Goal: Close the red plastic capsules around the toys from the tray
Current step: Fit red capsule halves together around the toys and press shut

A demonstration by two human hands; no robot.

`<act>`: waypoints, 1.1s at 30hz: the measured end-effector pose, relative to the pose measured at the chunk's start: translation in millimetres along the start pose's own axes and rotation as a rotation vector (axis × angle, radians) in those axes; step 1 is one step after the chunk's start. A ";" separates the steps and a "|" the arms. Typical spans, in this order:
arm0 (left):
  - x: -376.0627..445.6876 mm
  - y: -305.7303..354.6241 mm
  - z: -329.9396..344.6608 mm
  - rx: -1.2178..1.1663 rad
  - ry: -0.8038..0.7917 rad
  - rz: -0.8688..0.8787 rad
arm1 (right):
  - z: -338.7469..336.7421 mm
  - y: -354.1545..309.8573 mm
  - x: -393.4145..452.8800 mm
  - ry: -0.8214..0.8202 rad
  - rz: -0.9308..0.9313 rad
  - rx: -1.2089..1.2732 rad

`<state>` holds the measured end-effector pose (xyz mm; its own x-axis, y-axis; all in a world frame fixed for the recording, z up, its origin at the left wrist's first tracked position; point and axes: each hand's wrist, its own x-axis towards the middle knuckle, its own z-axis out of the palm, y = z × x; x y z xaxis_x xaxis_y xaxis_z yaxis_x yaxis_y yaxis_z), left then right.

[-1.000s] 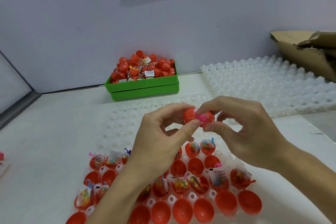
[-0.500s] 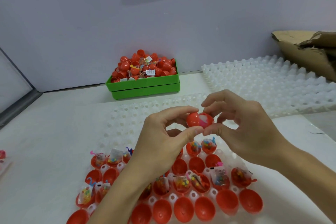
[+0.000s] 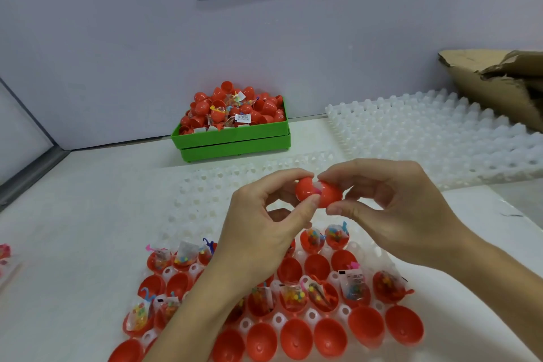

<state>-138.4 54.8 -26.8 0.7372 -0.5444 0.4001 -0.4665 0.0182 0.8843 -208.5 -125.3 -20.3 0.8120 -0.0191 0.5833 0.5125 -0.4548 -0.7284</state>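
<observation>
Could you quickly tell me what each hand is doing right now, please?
Left hand: pinching the red capsule.
Right hand: pinching the same capsule's other half.

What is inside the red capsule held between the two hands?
A bit of pink toy and clear wrapper shows at the seam of the red capsule; the rest is hidden by the shells and the fingers.

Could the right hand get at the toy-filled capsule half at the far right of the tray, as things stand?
Probably not right away: the right hand and the left hand both pinch the red capsule, so it is occupied. The path itself looks free; the filled half sits uncovered just below its wrist in the white tray.
</observation>
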 end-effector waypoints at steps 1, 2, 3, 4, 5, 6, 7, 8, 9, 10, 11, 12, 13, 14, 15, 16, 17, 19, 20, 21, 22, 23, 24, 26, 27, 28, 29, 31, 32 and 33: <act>0.0 -0.1 -0.1 0.002 0.005 0.004 | 0.4 -0.5 0.0 0.011 -0.004 0.002; 0.2 0.1 -0.2 0.003 0.009 0.005 | 0.7 -1.1 0.1 0.022 -0.009 -0.004; 0.4 0.2 -0.3 -0.002 0.011 0.002 | 1.0 -1.6 0.3 0.031 -0.015 -0.017; 0.8 0.4 -0.6 -0.013 0.009 -0.002 | 1.2 -1.8 0.6 0.037 -0.018 -0.032; 1.1 0.5 -0.9 -0.023 0.005 -0.003 | 1.1 -1.7 0.6 0.042 -0.017 -0.042; 1.3 1.0 -1.2 -0.027 -0.003 0.001 | 0.8 -1.5 0.6 0.047 -0.014 -0.046; 1.3 1.5 -1.5 -0.022 -0.012 0.009 | 0.5 -1.3 0.6 0.050 -0.011 -0.048; 1.2 2.1 -1.6 -0.012 -0.024 0.019 | 0.2 -1.2 0.6 0.050 -0.010 -0.053; 0.9 2.3 -1.6 0.000 -0.032 0.031 | 0.1 -1.2 0.6 0.048 -0.011 -0.061; 0.5 2.3 -1.5 0.010 -0.035 0.040 | 0.0 -1.3 0.5 0.045 -0.010 -0.067; 0.2 1.9 -1.6 0.020 -0.031 0.047 | 0.0 -1.2 0.3 0.043 -0.009 -0.065; -0.1 1.5 -1.5 0.030 -0.021 0.052 | -0.1 -1.1 0.0 0.041 -0.007 -0.056; -0.2 1.5 -1.4 0.045 -0.011 0.054 | -0.3 -1.0 -0.2 0.040 -0.004 -0.045; -0.4 1.8 -1.3 0.061 -0.004 0.056 | -0.5 -1.1 -0.4 0.039 0.001 -0.033; -0.5 2.5 -1.1 0.074 -0.002 0.060 | -0.7 -1.3 -0.4 0.038 0.008 -0.021; -0.7 3.4 -1.1 0.081 -0.004 0.068 | -0.9 -1.5 -0.3 0.036 0.015 -0.012; -0.9 4.2 -1.3 0.088 -0.010 0.078 | -1.2 -1.4 -0.1 0.033 0.019 -0.010; -1.1 5.7 -2.0 0.113 -0.020 0.100 | -1.7 -0.1 -0.1 0.018 0.017 -0.014; -1.1 6.2 -2.2 0.129 -0.024 0.113 | -1.8 0.7 -0.1 0.014 0.017 -0.016; -1.2 6.7 -2.1 0.141 -0.028 0.121 | -1.8 1.4 -0.1 0.012 0.020 -0.018; -1.3 7.0 -1.7 0.147 -0.030 0.125 | -2.1 2.2 0.0 0.014 0.022 -0.022; -1.4 7.0 -1.1 0.151 -0.028 0.126 | -2.2 2.7 0.2 0.020 0.022 -0.030; -1.5 7.2 -0.4 0.161 -0.023 0.130 | -1.9 2.8 0.2 0.027 0.019 -0.045; -1.6 7.7 0.5 0.204 -0.014 0.156 | -1.0 2.7 0.1 0.044 0.010 -0.071; -1.6 8.0 0.6 0.227 -0.010 0.172 | -0.5 2.8 0.0 0.056 0.011 -0.069; -1.6 8.5 0.5 0.246 -0.006 0.186 | 0.0 2.7 -0.2 0.067 0.016 -0.062; -1.6 8.8 0.3 0.264 -0.001 0.199 | 0.3 2.5 -0.4 0.077 0.019 -0.055; -1.4 9.1 0.0 0.301 0.011 0.212 | -0.1 2.3 -0.5 0.083 0.006 -0.074; -1.3 9.5 -0.1 0.314 0.017 0.209 | -0.6 2.0 -0.3 0.076 -0.010 -0.101; -1.0 9.6 -0.4 0.320 0.020 0.204 | -1.0 1.4 0.1 0.063 -0.027 -0.129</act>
<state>-143.4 55.9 -18.7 0.6211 -0.5401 0.5679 -0.7316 -0.1397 0.6673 -208.0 -126.8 -20.9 0.7774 -0.0592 0.6262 0.4905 -0.5662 -0.6624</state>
